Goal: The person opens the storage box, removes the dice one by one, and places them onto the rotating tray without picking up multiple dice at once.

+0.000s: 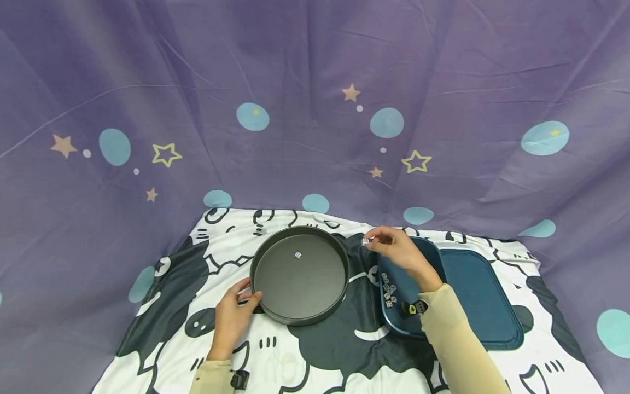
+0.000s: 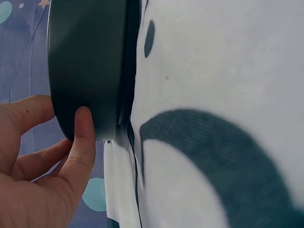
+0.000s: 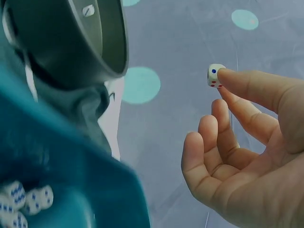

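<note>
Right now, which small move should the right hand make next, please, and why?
Probably the right hand should move left over the round pan and release the pinched die: another die already lies in that pan, loose dice lie in the blue tray, and the left hand holds the pan.

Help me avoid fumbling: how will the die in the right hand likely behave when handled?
The die is probably light, as the right hand pinches it by thumb and finger alone. Its crisp, boxy shape suggests it is stiff. If dropped, it may tumble briefly on its rounded corners, though its flat faces should help it settle.
</note>
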